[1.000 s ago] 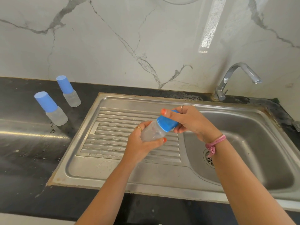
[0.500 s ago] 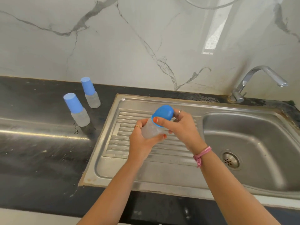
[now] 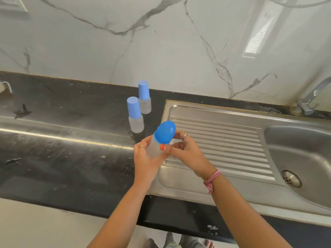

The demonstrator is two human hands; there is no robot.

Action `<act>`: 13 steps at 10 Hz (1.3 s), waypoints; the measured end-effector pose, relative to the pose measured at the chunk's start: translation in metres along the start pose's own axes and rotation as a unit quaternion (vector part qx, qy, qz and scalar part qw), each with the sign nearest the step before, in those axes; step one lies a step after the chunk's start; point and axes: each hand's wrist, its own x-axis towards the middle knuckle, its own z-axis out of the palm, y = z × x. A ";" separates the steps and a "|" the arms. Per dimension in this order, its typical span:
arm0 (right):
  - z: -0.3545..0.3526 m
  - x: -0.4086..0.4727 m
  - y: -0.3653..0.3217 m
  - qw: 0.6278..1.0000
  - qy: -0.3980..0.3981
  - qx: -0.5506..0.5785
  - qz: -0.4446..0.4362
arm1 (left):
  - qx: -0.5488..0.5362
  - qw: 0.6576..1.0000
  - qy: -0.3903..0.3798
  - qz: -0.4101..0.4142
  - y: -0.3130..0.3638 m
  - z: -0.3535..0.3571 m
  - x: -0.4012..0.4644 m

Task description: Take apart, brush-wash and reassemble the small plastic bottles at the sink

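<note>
Over the left edge of the steel sink (image 3: 206,187), where the ribbed drainboard (image 3: 220,140) meets the black counter (image 3: 62,158), a person holds a small clear plastic bottle (image 3: 154,149) with both hands. From the head camera, the left hand (image 3: 145,160) wraps around the bottle's cloudy body, fingers curled behind it with a ring showing on one. The right hand (image 3: 184,153) closes in from the sink side, its thumb, with an orange-painted nail, pressed against the bottle just below the blue cap (image 3: 164,131) and its fingers curled around the far side of the neck. That cap sits on the bottle, tilted up toward the camera. A pink band (image 3: 211,181) circles the right wrist.

Behind the hands, two more bottles stand upright on the counter, just left of the sink's rim: the nearer bottle (image 3: 135,113) and the farther bottle (image 3: 144,97), each with a tall blue cap on, close together but apart from the held one. Water droplets speckle the counter around them. Off to the right, the basin's drain (image 3: 291,179) is in view, and the tap (image 3: 311,99) rises from the back corner against the veined marble wall (image 3: 161,42).
</note>
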 end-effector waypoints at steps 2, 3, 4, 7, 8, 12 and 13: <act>0.047 0.013 0.019 0.996 -0.023 -0.077 0.025 | 0.060 0.998 0.029 0.000 -0.026 -0.050 0.010; 0.069 0.019 0.028 0.997 -0.015 -0.073 0.035 | 0.084 0.995 0.049 -0.003 -0.029 -0.066 0.017; 0.085 0.024 0.030 0.997 0.003 -0.058 0.046 | 0.101 0.993 0.061 -0.008 -0.034 -0.073 0.024; 0.107 0.032 0.040 0.994 0.022 -0.079 0.067 | 0.119 0.989 0.084 -0.012 -0.051 -0.077 0.039; 0.112 0.033 0.043 0.993 0.020 -0.089 0.070 | 0.126 0.988 0.086 -0.020 -0.055 -0.078 0.041; 0.119 0.034 0.052 0.990 0.009 -0.117 0.077 | 0.128 0.989 0.070 -0.037 -0.069 -0.080 0.046; 0.118 0.037 0.055 0.991 0.022 -0.102 0.081 | 0.127 0.985 0.098 -0.061 -0.071 -0.079 0.044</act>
